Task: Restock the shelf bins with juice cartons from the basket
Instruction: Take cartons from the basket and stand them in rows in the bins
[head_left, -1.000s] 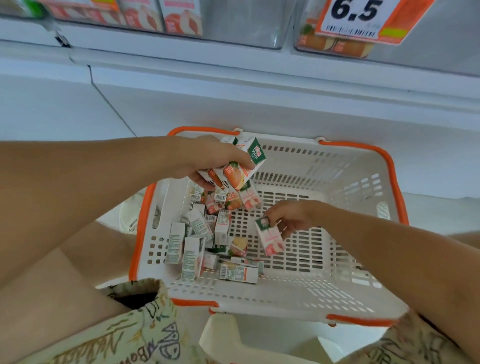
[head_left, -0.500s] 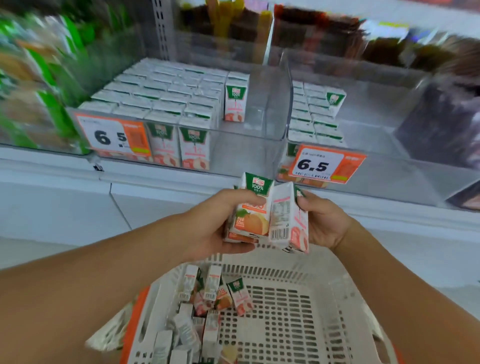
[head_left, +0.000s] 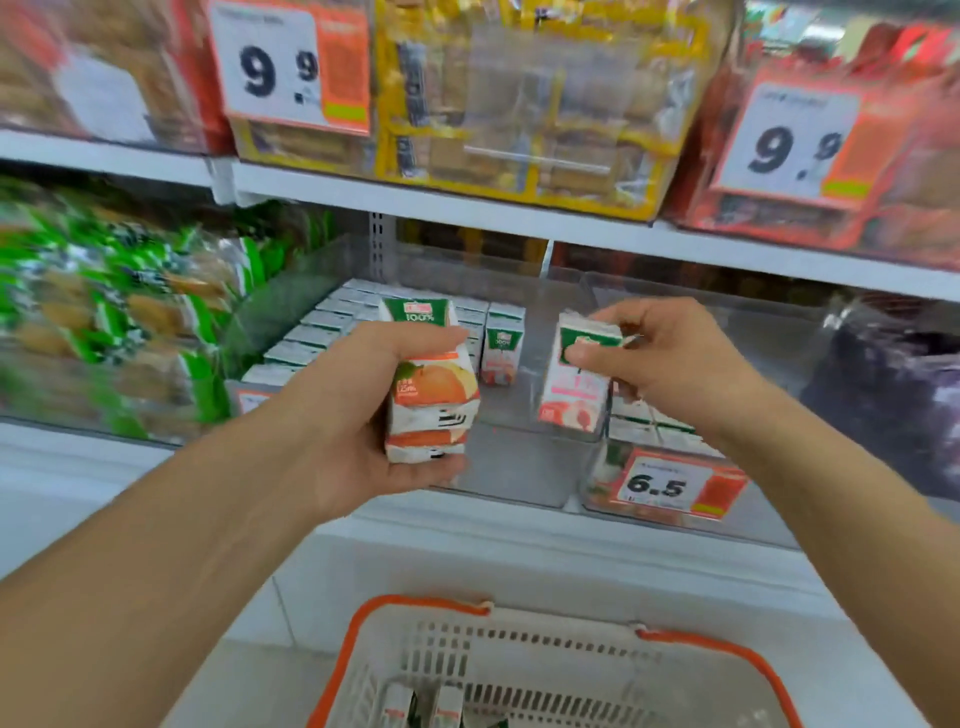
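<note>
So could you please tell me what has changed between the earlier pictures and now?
Both hands rose from the basket to the shelf bins. The left hand lifted its orange cartons; the right hand took a pink carton, and the two have drawn apart. Unchanged: both grips hold, and cartons remain in the basket.

Hands: two. Price tags: three clear. Baskets (head_left: 545, 654): one. Held cartons: count unclear.

Both bare arms reach forward and up, side by side but apart. The left hand (head_left: 358, 415) is turned palm up, and its fingers and thumb curl round what it holds. The right hand (head_left: 660, 358) is a bit higher, and its thumb and fingertips pinch together.
</note>
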